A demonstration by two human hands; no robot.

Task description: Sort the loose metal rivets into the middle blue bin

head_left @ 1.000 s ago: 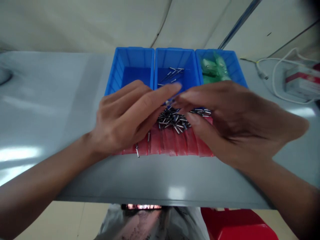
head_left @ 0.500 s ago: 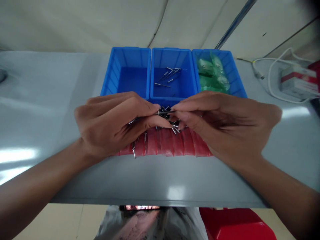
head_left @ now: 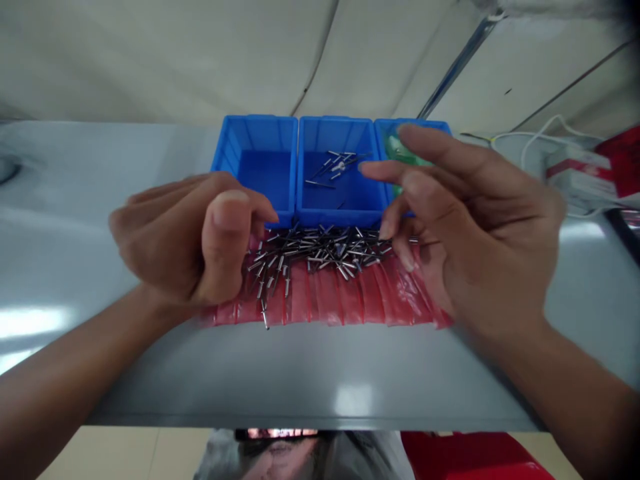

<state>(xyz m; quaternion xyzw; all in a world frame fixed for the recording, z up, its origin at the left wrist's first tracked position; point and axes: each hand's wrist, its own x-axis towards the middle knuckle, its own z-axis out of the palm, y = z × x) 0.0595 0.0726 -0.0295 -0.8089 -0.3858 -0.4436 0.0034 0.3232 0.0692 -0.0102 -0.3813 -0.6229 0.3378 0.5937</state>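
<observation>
My left hand (head_left: 180,243) hovers at the left of a heap of pop rivets (head_left: 330,248), its fingers curled inward and the thumb raised. Whatever may be inside those fingers is hidden. Over the right part of the heap and the right bin, my right hand (head_left: 480,233) is open, fingers spread with nothing visible between them. The rivets are silver with thin dark stems and lie on a red plastic sheet (head_left: 320,300). Several more rivets (head_left: 334,168) rest in the middle blue bin (head_left: 340,217); a pale blurred bit shows among them.
A left blue bin (head_left: 219,150) adjoins the middle one. The right blue bin (head_left: 440,125), partly behind my right hand, contains green plastic bags (head_left: 400,150). At the right are a white-and-red box (head_left: 580,172) and a white cable (head_left: 530,143). A red stool (head_left: 465,457) is below the table edge.
My hands have parted from the pinch they shared over the heap around a thin stem. The right fingers have opened near the middle bin; the left has drawn left. The view has shifted slightly.
</observation>
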